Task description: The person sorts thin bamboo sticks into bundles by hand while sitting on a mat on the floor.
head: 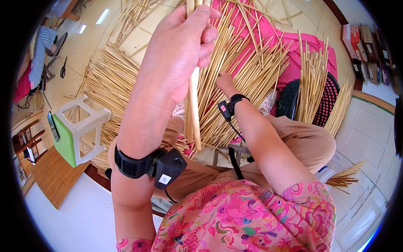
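My left hand (185, 44) is raised close to the camera, its fingers closed around a small bunch of pale, flat-looking stalks (193, 110) that hangs down past my wrist. Lower and farther off, my right hand (225, 80) touches the large spread of cut straw-coloured stalks (248, 91) between my feet; its fingertips are small in view, so whether they grip a stalk is unclear. Pink cloth (289, 41) lies under this spread. Another thick layer of stalks (110, 78) covers the floor to the left.
A green-topped plastic stool (66, 138) lies on its side at left, with a phone (53, 126) against it. Scissors (63, 67) lie on the tiles. A dark mesh basket (330, 94) with upright stalks stands at right, near shoe boxes (354, 41). Part of another person shows at far left.
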A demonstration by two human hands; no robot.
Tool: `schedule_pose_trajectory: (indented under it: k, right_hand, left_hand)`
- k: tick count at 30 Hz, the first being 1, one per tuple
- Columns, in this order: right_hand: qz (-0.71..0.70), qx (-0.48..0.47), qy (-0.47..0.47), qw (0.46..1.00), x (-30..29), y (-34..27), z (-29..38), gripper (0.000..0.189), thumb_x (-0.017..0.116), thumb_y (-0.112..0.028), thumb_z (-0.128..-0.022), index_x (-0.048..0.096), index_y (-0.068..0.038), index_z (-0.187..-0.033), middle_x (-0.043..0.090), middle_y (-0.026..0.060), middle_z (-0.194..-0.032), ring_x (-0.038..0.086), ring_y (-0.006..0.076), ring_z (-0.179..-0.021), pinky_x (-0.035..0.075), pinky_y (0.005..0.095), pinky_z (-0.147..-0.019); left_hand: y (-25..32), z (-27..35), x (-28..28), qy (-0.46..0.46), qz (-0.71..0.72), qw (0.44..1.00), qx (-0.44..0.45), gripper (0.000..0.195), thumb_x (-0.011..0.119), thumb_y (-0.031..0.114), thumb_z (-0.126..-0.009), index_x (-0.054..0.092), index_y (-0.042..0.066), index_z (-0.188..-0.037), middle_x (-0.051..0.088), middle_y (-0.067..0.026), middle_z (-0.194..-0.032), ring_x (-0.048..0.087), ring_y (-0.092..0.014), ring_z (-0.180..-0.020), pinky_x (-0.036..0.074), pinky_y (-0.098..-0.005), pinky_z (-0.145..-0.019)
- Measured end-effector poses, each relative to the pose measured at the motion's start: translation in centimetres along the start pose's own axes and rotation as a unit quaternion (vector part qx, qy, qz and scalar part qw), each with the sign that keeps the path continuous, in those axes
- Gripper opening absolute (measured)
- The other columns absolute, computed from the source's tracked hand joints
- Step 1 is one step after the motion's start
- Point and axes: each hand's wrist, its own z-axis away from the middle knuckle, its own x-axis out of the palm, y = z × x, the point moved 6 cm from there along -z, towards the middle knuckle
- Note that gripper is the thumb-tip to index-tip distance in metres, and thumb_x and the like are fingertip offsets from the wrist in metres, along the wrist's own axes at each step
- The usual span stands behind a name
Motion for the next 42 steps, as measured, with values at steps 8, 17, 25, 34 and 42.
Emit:
schedule_pose_trajectory:
  k: [8,17,25,34,42]
  right_hand:
    - [-0.244,0.097,-0.157,0.952,1.1,1.4,1.8,0.046,0.046,-0.002,-0.084,0.038,-0.003,-0.130,0.057,0.0156,-0.087,0.059,0.0205,-0.072,0.048,0.0291,-0.054]
    - [0.204,-0.147,-0.045,0.967,-0.9,-1.7,4.3,0.019,0.049,-0.002,-0.079,0.055,-0.001,-0.097,0.053,0.0222,-0.097,0.056,0.0364,-0.090,0.048,0.0405,-0.074]
    - [0.282,-0.358,-0.021,0.890,-0.7,-0.9,4.6,0.014,0.049,-0.008,-0.080,0.058,-0.004,-0.090,0.056,0.0144,-0.091,0.057,0.0302,-0.087,0.049,0.0368,-0.073]
    - [0.338,-0.440,-0.106,0.825,-0.7,-1.0,5.0,0.012,0.049,-0.010,-0.078,0.057,-0.003,-0.083,0.054,0.0125,-0.088,0.056,0.0289,-0.086,0.049,0.0362,-0.069]
    - [0.366,-0.404,0.034,0.838,-4.4,-1.5,4.5,0.015,0.053,-0.006,-0.073,0.055,-0.003,-0.087,0.052,0.0101,-0.091,0.055,0.0248,-0.087,0.050,0.0338,-0.068]
  left_hand:
    - [-0.2,0.0,0.2,-0.013,0.014,1.000,0.002,0.020,0.047,0.019,-0.092,0.052,0.002,-0.100,0.041,0.0027,-0.066,0.033,-0.003,-0.051,0.026,-0.0170,-0.044]
    - [-0.3,-0.2,-0.2,-0.012,0.003,1.000,0.003,0.021,0.046,0.019,-0.092,0.052,0.001,-0.101,0.041,0.0028,-0.066,0.033,-0.003,-0.052,0.027,-0.0173,-0.044]
    - [-0.1,-0.2,0.1,-0.016,-0.007,1.000,0.012,0.021,0.045,0.019,-0.093,0.051,0.001,-0.102,0.042,0.0028,-0.067,0.033,-0.003,-0.052,0.027,-0.0170,-0.045]
    - [-0.2,-0.3,0.0,-0.017,-0.008,1.000,0.010,0.020,0.045,0.019,-0.092,0.052,0.002,-0.100,0.041,0.0028,-0.067,0.032,-0.003,-0.053,0.027,-0.0172,-0.044]
    - [-0.3,-0.4,0.0,-0.018,-0.003,1.000,0.007,0.019,0.046,0.019,-0.092,0.052,0.002,-0.099,0.041,0.0023,-0.067,0.033,-0.003,-0.052,0.027,-0.0179,-0.044]
